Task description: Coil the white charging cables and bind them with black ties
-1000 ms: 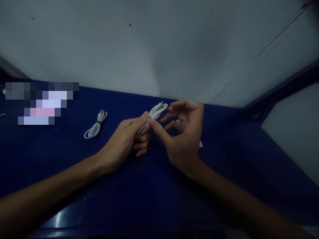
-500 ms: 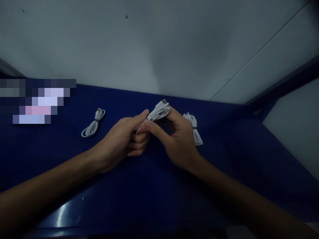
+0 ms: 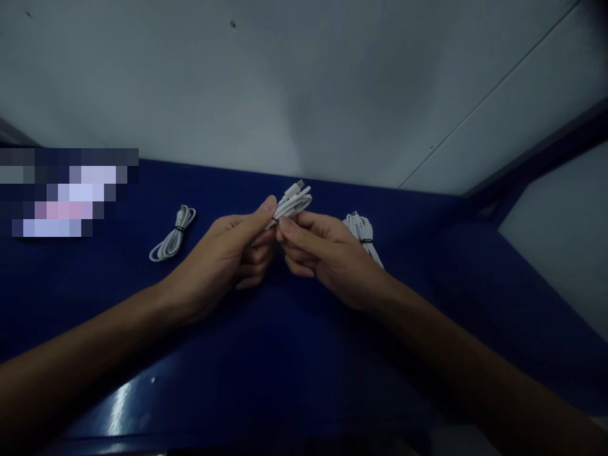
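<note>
Both my hands meet above the middle of a dark blue table (image 3: pixel 266 354). My left hand (image 3: pixel 228 253) is closed on a coiled white cable (image 3: pixel 292 201), thumb and forefinger pinching it near its black tie. My right hand (image 3: pixel 323 250) is closed too, its fingertips pinching the same bundle just right of the tie. The cable's plug ends stick up past my fingers, towards the wall.
A second tied white cable bundle (image 3: pixel 171 237) lies on the table to the left. A third cable bundle (image 3: pixel 361 233) lies just behind my right hand. A blurred patch (image 3: pixel 66 199) sits at the far left. A pale wall (image 3: pixel 304 95) rises behind the table.
My right hand has gone from spread fingers to a closed pinch on the cable bundle. Both hands have drawn closer together, and the bundle on the right has come into sight.
</note>
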Tool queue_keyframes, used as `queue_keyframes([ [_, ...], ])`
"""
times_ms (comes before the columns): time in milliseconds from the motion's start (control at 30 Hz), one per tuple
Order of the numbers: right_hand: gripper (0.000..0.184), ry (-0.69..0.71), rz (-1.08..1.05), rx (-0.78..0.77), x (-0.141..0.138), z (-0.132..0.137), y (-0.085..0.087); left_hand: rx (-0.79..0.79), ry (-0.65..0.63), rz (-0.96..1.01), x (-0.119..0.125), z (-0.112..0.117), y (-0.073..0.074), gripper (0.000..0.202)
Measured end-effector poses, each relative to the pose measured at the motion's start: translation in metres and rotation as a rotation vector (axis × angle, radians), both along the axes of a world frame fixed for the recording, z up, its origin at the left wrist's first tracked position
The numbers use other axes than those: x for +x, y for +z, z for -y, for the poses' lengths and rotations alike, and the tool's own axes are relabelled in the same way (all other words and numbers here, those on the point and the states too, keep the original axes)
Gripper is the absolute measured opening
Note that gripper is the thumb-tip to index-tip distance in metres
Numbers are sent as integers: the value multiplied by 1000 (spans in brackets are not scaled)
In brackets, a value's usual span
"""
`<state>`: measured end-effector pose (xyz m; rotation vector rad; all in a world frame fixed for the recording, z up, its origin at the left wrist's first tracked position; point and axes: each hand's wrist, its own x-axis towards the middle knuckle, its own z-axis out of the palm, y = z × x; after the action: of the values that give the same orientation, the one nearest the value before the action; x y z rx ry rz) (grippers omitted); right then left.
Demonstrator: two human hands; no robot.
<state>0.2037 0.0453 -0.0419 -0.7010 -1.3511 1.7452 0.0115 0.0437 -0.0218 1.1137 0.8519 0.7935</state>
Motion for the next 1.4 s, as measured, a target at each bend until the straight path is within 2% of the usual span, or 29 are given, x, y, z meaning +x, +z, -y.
queue_keyframes([
  [167, 21, 31, -68, -159, 1, -4, -1, 96, 56, -17, 1, 0, -2, 55],
  [300, 18, 29, -73, -201, 2, -7, -1, 174, 39, -68, 0, 2, -3, 53],
  [467, 21, 33, -21, -166, 5, -7, 2, 175, 13, -56, 0, 1, -5, 55],
  [667, 18, -82, -20, -62, 1, -1, 1, 54, -36, 30, 1, -2, -9, 57],
  [833, 25, -289, 123, 94, -8, 13, 3, -158, -126, 130, -2, -3, -9, 60],
  [933, 27, -350, 247, 263, -9, 17, 6, -312, -161, 257, -3, -2, -6, 58],
  [1133, 26, -504, 544, 946, -4, 8, -2, -507, -196, 377, -4, -3, -5, 53],
  [1200, 28, -527, 633, 1092, -2, 4, -5, -502, -203, 367, -4, -4, -7, 53],
  [1267, 29, -532, 680, 1144, 0, 3, -5, -434, -209, 315, -3, -4, -8, 49],
  [1333, 27, -525, 643, 1083, 0, 4, -3, -279, -188, 230, -3, -3, -9, 42],
  [1400, 25, -509, 548, 927, 0, 5, 0, -42, -110, 104, -3, -3, -11, 35],
])
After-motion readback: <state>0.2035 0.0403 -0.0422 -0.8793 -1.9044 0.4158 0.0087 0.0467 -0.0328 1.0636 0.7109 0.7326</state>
